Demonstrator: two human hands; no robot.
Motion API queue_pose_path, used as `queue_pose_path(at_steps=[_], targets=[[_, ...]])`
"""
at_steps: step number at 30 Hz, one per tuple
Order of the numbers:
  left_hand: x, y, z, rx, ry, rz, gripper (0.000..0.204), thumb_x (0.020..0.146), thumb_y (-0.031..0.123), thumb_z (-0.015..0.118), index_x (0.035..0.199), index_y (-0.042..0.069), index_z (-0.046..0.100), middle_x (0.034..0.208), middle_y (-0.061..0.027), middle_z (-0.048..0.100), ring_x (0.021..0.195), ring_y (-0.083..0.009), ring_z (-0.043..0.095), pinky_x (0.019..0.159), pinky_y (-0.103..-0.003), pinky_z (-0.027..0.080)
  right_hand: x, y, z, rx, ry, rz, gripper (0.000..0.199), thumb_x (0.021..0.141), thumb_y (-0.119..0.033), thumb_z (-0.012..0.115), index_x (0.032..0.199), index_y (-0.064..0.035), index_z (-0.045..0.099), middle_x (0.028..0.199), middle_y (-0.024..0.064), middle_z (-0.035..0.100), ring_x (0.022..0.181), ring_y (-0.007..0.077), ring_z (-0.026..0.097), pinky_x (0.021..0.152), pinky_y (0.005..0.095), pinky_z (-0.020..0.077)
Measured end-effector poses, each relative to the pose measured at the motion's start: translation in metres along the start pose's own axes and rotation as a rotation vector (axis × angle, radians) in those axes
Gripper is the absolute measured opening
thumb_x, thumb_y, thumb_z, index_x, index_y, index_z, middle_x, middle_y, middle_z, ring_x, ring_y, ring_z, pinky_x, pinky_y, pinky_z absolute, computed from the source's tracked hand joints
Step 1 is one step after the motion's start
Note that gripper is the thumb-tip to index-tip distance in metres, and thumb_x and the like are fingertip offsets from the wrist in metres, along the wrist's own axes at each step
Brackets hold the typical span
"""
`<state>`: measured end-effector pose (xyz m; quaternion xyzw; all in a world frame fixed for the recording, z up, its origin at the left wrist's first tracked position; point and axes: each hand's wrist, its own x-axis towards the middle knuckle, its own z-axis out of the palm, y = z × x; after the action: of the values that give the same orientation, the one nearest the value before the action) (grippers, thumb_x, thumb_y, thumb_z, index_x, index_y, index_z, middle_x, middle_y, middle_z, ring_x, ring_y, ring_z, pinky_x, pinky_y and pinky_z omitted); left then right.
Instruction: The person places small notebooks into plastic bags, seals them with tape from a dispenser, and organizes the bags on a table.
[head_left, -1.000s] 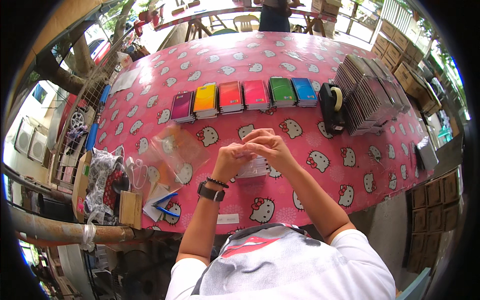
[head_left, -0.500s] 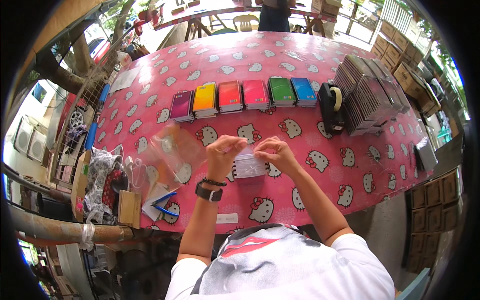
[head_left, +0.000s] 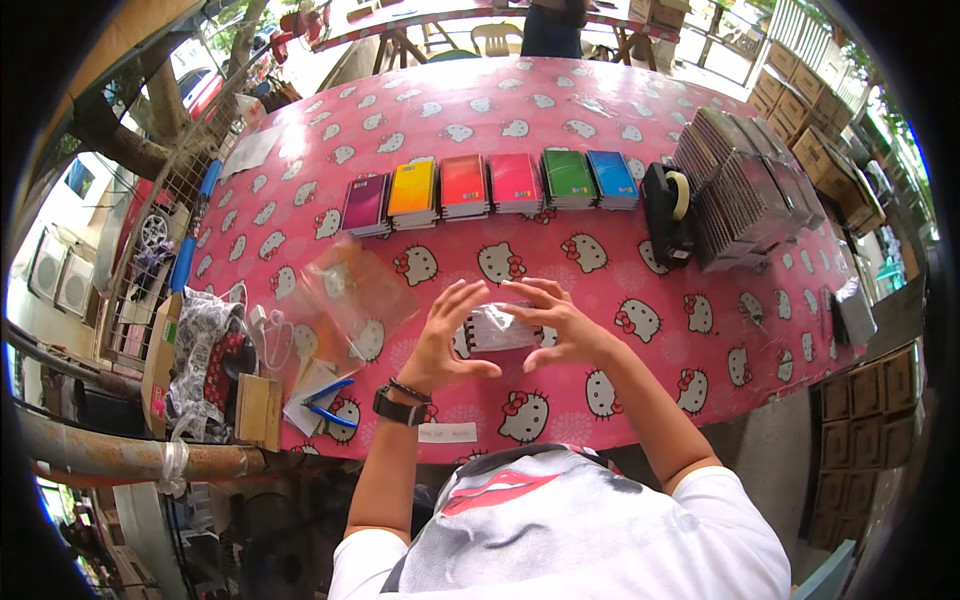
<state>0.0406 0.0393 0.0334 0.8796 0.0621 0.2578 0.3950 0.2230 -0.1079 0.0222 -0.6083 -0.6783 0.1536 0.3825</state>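
A small stack of spiral notebooks point(head_left: 503, 332) in clear plastic lies on the pink table in front of me, black coils showing at its sides. My left hand point(head_left: 449, 342) curves along the stack's left side, fingers apart and thumb toward the near edge. On the opposite side my right hand point(head_left: 565, 328) is likewise open, its fingertips over the plastic's far right part. Neither hand grips the stack; whether the fingertips touch it I cannot tell. Beyond lies a row of notebook stacks: purple point(head_left: 366, 203), yellow point(head_left: 413, 190), red-orange point(head_left: 464, 184), pink point(head_left: 515, 182), green point(head_left: 569, 178) and blue point(head_left: 612, 177).
A black tape dispenser point(head_left: 668, 220) stands beside large wrapped notebook bundles point(head_left: 745, 190) at the right. Clear plastic bags point(head_left: 360, 290), blue-handled cutters point(head_left: 330, 405) and a wooden block point(head_left: 259, 412) lie at the left. A paper strip point(head_left: 447, 433) is near the front edge. A person point(head_left: 552, 30) stands beyond the table.
Both hands have gone from pinching the plastic above the stack to open, spread fingers around its sides. They have come lower and nearer to me.
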Motion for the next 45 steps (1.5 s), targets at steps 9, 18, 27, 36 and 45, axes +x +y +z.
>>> queue_pose_path(at_steps=[9, 18, 27, 36, 45], targets=[[-0.028, -0.007, 0.043, 0.097, 0.366, 0.021, 0.025, 0.075, 0.028, 0.071, 0.097, 0.016, 0.069, 0.095, 0.0002, 0.068, 0.111, -0.0202, 0.051, 0.105, -0.043, 0.024, -0.015, -0.021, 0.044, -0.068, 0.407, 0.024, 0.032, 0.069, -0.028, 0.075, 0.095, -0.0119, 0.066, 0.113, 0.0129, 0.055, 0.109, 0.0318, 0.049, 0.091, 0.0436, 0.0396], [-0.009, 0.022, 0.041, 0.121, 0.531, -0.258, 0.053, 0.078, 0.022, 0.069, 0.125, 0.006, 0.05, 0.094, -0.0022, 0.067, 0.094, -0.0168, 0.054, 0.093, -0.04, 0.031, 0.021, -0.028, 0.019, 0.386, 0.223, 0.513, 0.029, 0.067, -0.015, 0.077, 0.086, -0.0004, 0.061, 0.078, 0.007, 0.062, 0.072, 0.0146, 0.059, 0.063, 0.028, 0.0468], [-0.054, 0.04, 0.06, 0.65, 0.113, -0.053, 0.059, 0.08, 0.036, 0.06, 0.131, 0.011, 0.042, 0.133, -0.0067, 0.045, 0.123, -0.0224, 0.041, 0.1, -0.048, 0.02, 0.034, -0.009, 0.012, 0.583, 0.031, 0.659, 0.015, 0.08, -0.013, 0.067, 0.083, 0.0011, 0.065, 0.074, 0.0038, 0.064, 0.069, 0.0065, 0.056, 0.062, 0.0225, 0.0446], [-0.048, 0.048, 0.064, 0.678, 0.09, -0.138, 0.068, 0.07, 0.036, 0.065, 0.131, 0.014, 0.044, 0.136, -0.0061, 0.041, 0.128, -0.0234, 0.033, 0.101, -0.045, 0.019, -0.048, 0.128, -0.124, -0.285, 1.085, 0.635, 0.023, 0.079, -0.015, 0.065, 0.095, 0.0013, 0.064, 0.089, 0.0121, 0.064, 0.076, 0.0208, 0.06, 0.07, 0.0315, 0.0477], [-0.046, 0.045, 0.068, 0.7, 0.079, -0.154, 0.068, 0.07, 0.036, 0.065, 0.131, 0.017, 0.043, 0.138, -0.0066, 0.038, 0.13, -0.0243, 0.029, 0.102, -0.049, 0.016, -0.087, 0.192, -0.174, -0.21, 0.971, 0.707, 0.019, 0.08, -0.017, 0.066, 0.086, 0.0007, 0.066, 0.076, 0.0143, 0.064, 0.074, 0.0245, 0.059, 0.069, 0.0346, 0.0455]])
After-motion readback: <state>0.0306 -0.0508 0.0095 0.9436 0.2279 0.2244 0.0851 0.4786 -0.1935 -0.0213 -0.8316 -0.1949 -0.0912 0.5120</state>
